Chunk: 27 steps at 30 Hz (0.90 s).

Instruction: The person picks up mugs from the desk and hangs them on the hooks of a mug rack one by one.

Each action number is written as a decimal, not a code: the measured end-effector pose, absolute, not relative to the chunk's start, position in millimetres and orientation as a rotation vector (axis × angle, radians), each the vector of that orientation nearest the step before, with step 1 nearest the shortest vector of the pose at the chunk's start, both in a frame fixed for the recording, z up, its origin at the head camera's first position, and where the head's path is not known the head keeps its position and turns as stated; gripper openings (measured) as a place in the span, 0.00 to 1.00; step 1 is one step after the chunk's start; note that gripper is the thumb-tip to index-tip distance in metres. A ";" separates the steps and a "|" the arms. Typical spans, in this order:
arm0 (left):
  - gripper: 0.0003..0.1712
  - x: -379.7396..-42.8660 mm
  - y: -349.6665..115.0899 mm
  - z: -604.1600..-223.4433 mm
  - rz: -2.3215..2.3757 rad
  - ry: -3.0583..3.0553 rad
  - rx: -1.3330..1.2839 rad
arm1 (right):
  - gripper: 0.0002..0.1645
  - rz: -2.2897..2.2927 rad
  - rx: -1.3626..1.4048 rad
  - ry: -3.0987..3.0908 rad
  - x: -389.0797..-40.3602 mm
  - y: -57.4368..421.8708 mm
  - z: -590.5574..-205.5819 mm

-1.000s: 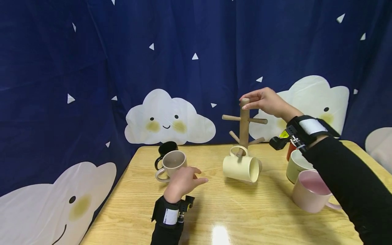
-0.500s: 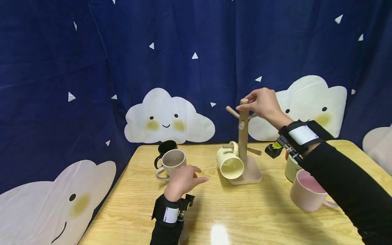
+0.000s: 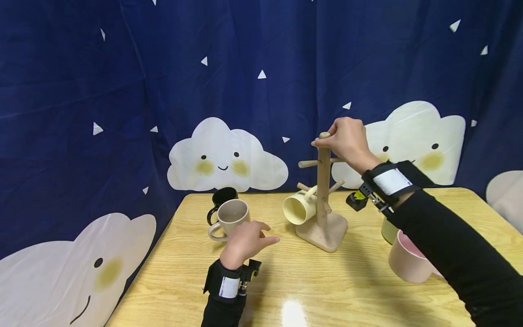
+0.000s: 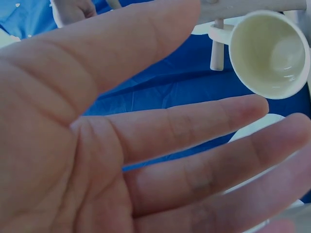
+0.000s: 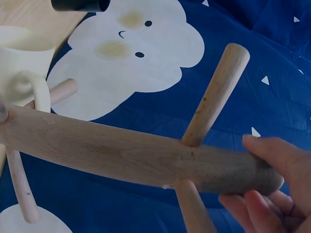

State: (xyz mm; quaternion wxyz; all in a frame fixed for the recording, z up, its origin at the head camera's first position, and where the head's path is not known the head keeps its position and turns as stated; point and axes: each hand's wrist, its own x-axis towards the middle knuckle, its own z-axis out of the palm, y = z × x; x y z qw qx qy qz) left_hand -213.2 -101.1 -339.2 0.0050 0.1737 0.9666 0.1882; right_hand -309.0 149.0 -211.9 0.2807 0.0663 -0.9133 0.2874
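A wooden mug tree [image 3: 323, 181] with a square base stands on the table. My right hand [image 3: 347, 140] pinches the top of its post between thumb and fingers, as the right wrist view also shows at the post [image 5: 121, 150]. A cream mug [image 3: 299, 209] hangs by its handle from a lower peg on the left side, its mouth facing me. My left hand [image 3: 246, 240] hovers with fingers extended and holds nothing, overlapping a beige mug [image 3: 232, 215] in the head view. In the left wrist view the palm [image 4: 97, 160] is spread, with the cream mug beyond the fingertips.
A black mug [image 3: 223, 196] stands behind the beige one at the table's left. On the right, a pink mug [image 3: 410, 261] and a pale green mug [image 3: 388, 230] are partly hidden by my right sleeve. A blue curtain [image 3: 261, 100] with clouds hangs behind the table.
The mug tree has turned under my right hand: the cream mug has swung from the front round to the left, and the base now shows. My left hand has stayed in place.
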 end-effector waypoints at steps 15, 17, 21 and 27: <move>0.26 -211.5 -101.3 -337.5 0.582 3.020 0.547 | 0.35 0.760 0.210 -2.464 -293.9 144.8 -214.0; 0.26 -211.3 -101.7 -337.6 0.583 3.017 0.533 | 0.41 0.779 0.219 -2.433 -282.3 147.1 -212.7; 0.26 -211.6 -102.1 -337.6 0.590 3.011 0.523 | 0.33 0.839 0.270 -2.222 -247.8 152.0 -221.1; 0.26 -211.9 -101.7 -336.3 0.601 3.009 0.520 | 0.17 0.967 0.229 -2.113 -194.1 158.8 -267.4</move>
